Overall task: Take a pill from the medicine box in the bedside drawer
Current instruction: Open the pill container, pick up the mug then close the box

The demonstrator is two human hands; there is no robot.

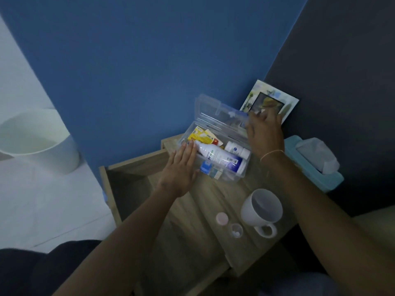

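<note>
The medicine box (213, 150), a clear plastic case, sits on the wood-grain tabletop (198, 210) of a bedside cabinet, its lid (215, 112) swung up and back toward the blue wall (139, 60); inside it lie a large white bottle (220, 157) on its side, a smaller white bottle (236, 148) beyond it, and yellow packets (202, 135) at the box's far left corner; a small blue-and-white carton (206, 167) shows through the box's near wall. The left hand (181, 167) lies flat at the box's left end, fingers (189, 149) straight, together and gripping nothing, their tips on the cap end of the large bottle; the right hand (265, 133) is at the lid's right edge, and the blur keeps me from telling whether its fingers pinch the lid or only touch it; a thin bracelet (271, 153) circles that wrist. Behind the box to the right, a picture frame (270, 101) leans against the dark wall (342, 71); right of the box is a light blue tissue box (314, 165) with a tissue sticking out. In front of the box, nearer the person, a white mug (261, 210) stands upright with its handle toward the camera; just left of the mug sit a pink cap (222, 218) and a small clear cup (236, 230) with pale tablets in it. Left of the box, below the tabletop, the drawer (128, 182) stands pulled out; beyond it the floor is pale, and a white bin (38, 142) stands there.
</note>
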